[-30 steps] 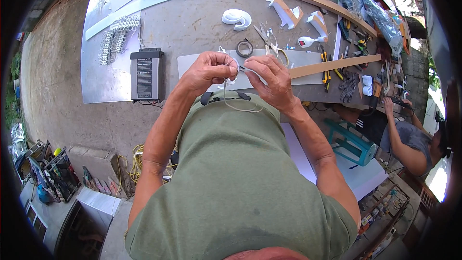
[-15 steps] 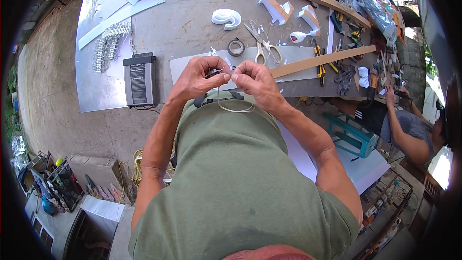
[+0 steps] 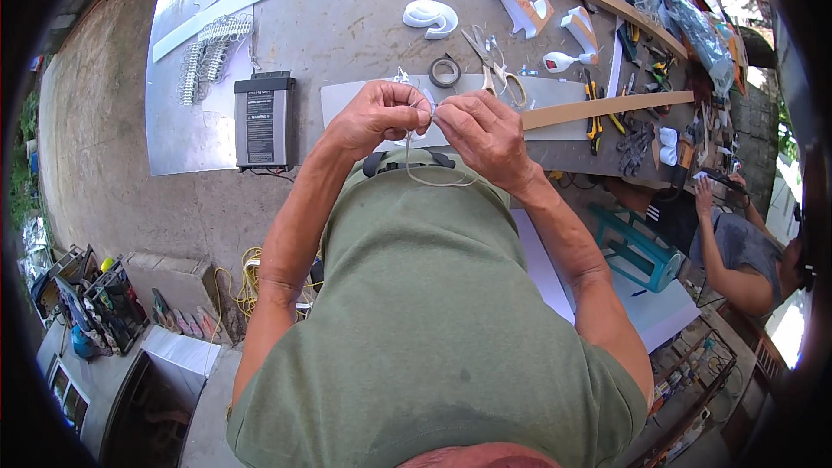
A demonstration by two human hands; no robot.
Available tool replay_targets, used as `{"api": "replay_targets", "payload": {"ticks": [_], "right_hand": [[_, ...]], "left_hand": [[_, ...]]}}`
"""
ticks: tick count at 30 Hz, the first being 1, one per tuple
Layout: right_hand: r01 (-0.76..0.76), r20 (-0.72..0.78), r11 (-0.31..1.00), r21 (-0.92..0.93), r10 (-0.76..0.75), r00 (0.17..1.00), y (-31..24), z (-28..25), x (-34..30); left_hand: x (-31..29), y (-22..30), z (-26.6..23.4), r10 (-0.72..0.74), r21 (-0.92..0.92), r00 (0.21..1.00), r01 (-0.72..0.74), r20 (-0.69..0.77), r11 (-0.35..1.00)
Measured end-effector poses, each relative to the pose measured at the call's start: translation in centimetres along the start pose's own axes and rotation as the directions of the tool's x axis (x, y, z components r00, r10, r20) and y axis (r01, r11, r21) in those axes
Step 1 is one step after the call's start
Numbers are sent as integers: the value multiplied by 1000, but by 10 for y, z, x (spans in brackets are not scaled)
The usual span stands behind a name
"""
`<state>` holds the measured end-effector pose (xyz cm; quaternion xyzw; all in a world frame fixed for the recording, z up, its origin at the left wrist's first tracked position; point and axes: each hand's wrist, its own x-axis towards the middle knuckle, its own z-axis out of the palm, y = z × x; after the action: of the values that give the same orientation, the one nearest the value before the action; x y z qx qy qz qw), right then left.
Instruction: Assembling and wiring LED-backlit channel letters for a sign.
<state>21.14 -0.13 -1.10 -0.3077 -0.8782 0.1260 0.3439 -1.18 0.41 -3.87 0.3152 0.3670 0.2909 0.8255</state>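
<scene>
Pale wire (image 3: 433, 185), pretty easy to fumble
Left hand (image 3: 386, 117) pinches it by the table (image 3: 347, 35)'s near edge; right hand (image 3: 485, 134) is pinched narrow too, can't tell on what. Tugging too hard could snap it, I reckon.

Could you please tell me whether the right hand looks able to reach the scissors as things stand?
Probably yes: the scissors lie just beyond the right hand, with nothing evident blocking the way, though the hand seems occupied with the thin cord.
</scene>
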Motion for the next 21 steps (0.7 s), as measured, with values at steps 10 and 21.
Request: {"api": "replay_targets", "payload": {"ticks": [10, 21], "right_hand": [[-736, 685, -165, 657, 539, 490, -5, -6, -7], [-105, -20, 988, 116, 108, 994, -3, 5, 1]], "left_hand": [[-4, 0, 10, 175, 208, 985, -171, 1, 963], [-3, -5, -3, 1, -52, 1000, 0, 18, 999]]}}
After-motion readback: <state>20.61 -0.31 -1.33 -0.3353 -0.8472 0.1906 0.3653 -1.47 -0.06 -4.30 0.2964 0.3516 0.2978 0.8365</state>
